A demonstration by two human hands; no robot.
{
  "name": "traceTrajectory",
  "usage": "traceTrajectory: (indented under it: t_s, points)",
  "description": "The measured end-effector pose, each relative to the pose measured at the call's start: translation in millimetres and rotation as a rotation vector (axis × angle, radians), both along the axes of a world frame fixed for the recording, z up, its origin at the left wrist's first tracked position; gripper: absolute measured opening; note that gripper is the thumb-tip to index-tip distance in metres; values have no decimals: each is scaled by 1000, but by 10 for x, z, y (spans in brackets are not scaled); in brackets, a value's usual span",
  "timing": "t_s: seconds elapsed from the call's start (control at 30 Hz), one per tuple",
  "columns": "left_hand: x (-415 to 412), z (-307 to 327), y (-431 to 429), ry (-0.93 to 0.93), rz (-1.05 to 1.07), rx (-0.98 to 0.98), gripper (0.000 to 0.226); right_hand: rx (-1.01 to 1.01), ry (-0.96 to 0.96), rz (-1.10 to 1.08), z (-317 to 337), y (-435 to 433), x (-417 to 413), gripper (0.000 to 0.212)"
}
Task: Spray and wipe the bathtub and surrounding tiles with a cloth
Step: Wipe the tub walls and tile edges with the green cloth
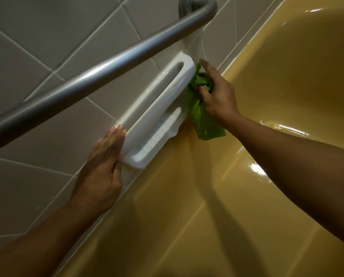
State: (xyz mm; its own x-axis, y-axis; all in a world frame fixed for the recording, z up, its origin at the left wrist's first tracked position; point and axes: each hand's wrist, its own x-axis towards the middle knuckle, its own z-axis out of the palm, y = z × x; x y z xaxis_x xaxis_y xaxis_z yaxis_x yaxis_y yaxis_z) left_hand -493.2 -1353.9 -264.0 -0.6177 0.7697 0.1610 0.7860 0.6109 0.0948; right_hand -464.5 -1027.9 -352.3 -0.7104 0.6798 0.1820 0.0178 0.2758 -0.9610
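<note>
Crumpled green cloth [205,124], glossy yellow bathtub [287,86]

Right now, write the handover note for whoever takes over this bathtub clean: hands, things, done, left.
Left hand: open, flat against the near end of the white soap dish on the wall tiles.
Right hand: grips the green cloth, pressing it to the dish's far end.
Spray bottle: not in view.
Done: cannot tell which surfaces are wiped.
Left: finish the dish, then tiles, grab bar and yellow bathtub, probably.

Left hand [105,156] flat, fingers straight; right hand [217,92] curled, gripping.
</note>
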Motion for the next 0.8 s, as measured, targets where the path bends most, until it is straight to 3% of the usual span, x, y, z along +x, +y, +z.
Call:
traceTrajectory:
  t_s: [0.17, 0.23, 0.4, 0.57, 0.8]
  points:
    - [-8, -9, 0, 19, -30, 21, 60, 3, 148, -140, 110, 172, -22, 34]
    - [-4, -9, 4, 25, -33, 24, 61, -34, 134, -141, 168, 282, -42, 36]
    - [8, -35, 26, 25, -6, 32, 60, -92, -49, 100, 23, 125, -113, 41]
    - [22, -64, 51, 60, -12, 78, 59, -144, -48, 45, -316, 9, -106, 46]
    - [10, -109, 46, 69, -3, 78, 58, -375, 2, -7, -410, -136, -145, 46]
